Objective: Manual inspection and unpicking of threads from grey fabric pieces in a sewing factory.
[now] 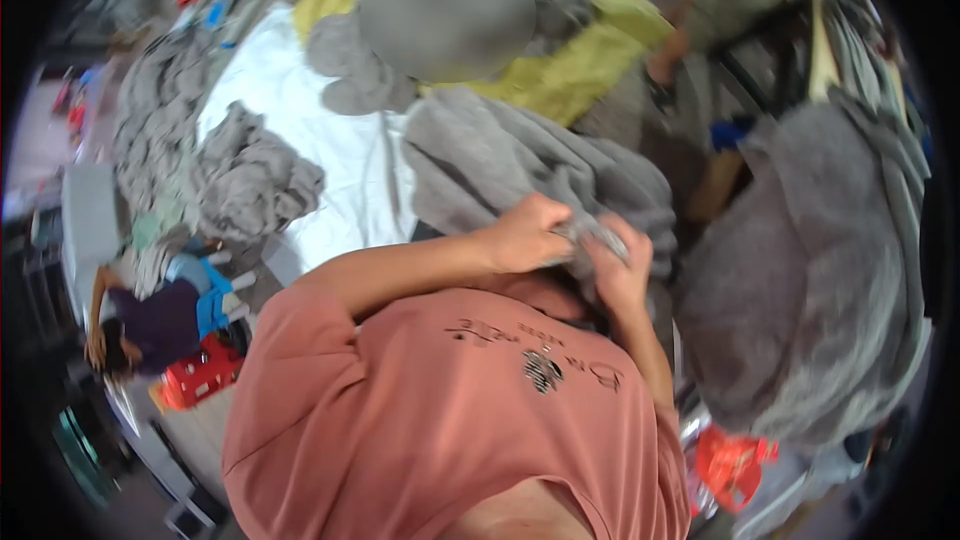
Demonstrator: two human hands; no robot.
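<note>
Fingers of both hands, left hand (525,233) and right hand (618,265), pinch one edge of a grey towel (520,165) at frame centre; folding barely begun, grey piles (800,270) remain at right.

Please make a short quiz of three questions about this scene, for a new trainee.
1. True or false: both hands grip the same grey towel.
2. What colour is the sheet under the crumpled grey towel on the left? A) white B) black C) red
3. Fill in: the cloth under the grey pile at the top is ____ in colour.

Key
1. True: the left hand and the right hand hold one grey towel between them.
2. A: the crumpled grey towel lies on a white sheet.
3. Yellow: the yellow cloth shows under the grey pile.
</note>
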